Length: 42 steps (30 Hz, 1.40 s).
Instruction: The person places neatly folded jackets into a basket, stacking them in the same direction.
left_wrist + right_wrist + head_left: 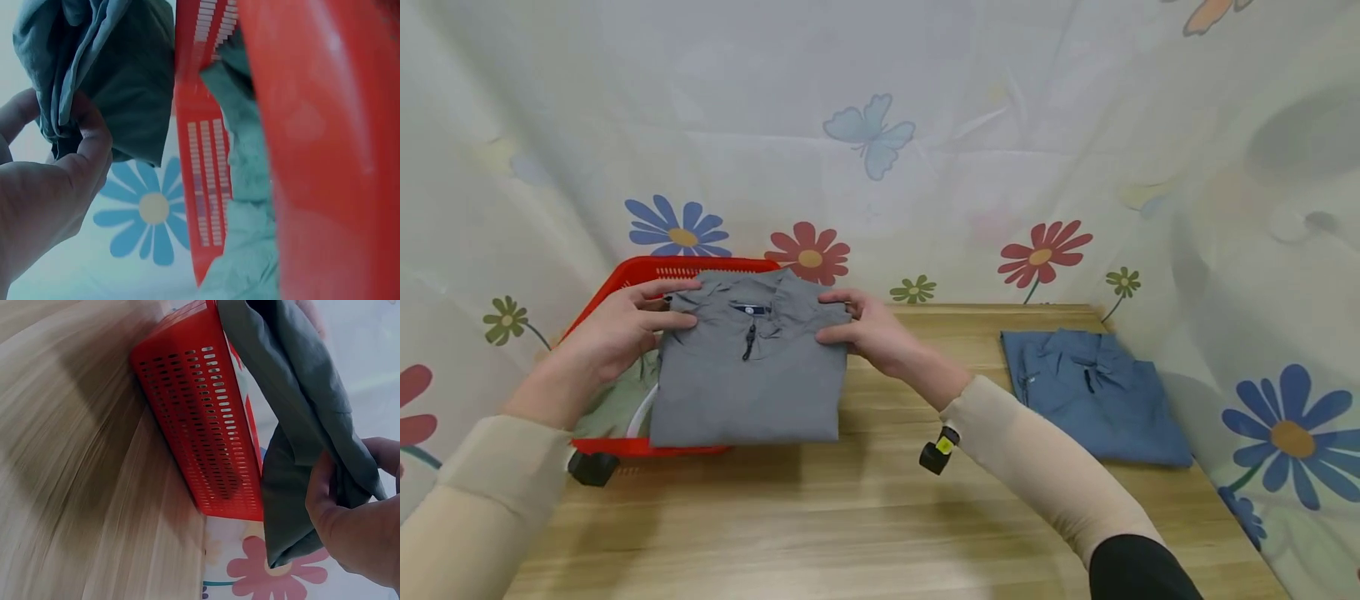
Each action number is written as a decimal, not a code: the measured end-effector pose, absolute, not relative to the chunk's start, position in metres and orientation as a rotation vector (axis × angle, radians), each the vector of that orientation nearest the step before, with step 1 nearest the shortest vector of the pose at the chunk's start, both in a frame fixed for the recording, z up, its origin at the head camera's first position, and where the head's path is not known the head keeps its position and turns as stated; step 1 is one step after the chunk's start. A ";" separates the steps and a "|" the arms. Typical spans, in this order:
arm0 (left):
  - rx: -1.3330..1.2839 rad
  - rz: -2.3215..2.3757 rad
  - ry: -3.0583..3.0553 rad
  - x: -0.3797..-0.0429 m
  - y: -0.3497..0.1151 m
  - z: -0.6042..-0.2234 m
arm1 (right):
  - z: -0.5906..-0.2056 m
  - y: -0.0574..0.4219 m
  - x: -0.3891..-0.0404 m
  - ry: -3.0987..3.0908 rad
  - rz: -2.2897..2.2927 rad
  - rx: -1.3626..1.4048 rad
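Red plastic makes up the basket point(647, 271), at the left of the table. Contents seen from the head: pale green cloth point(617, 404) with a white strip point(643, 408) beside it; the rest is hidden from me by the folded grey shirt point(748, 396).

Location of grey shirt: held in front of and above the basket's right part, collar toward the back wall, label and dark zip pull point(750, 342) facing up. I cannot tell whether it touches the rim.

Fingers: left hand point(625, 329) pinches the shirt's left edge between thumb and fingers; right hand point(872, 333) pinches the right edge likewise.

View differences: from the left wrist I see the slotted inner wall and green cloth lying along it. From the right wrist I get the basket's slotted outer side, standing on the wood, and the stacked layers of the shirt's fold, which the head view flattens. Only the head view gives me the folded blue shirt point(1093, 408), lying at the table's right, well apart from the basket.

Surface: light wood-grain table point(880, 517). Room: pale sheet point(970, 67) behind, printed with flowers and butterflies.
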<state>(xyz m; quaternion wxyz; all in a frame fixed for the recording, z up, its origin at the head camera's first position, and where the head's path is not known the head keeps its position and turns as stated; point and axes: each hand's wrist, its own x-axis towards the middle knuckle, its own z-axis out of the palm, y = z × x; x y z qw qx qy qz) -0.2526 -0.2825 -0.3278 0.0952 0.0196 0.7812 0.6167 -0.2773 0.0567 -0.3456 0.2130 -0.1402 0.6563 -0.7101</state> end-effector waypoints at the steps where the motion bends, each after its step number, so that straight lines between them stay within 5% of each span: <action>1: 0.062 1.831 2.308 -0.254 -0.286 -0.328 | -0.346 0.054 -0.279 1.821 -1.962 -0.397; 42: 0.015 1.391 2.510 -0.278 -0.405 -0.342 | -0.365 -0.056 -0.290 1.950 -1.996 -0.449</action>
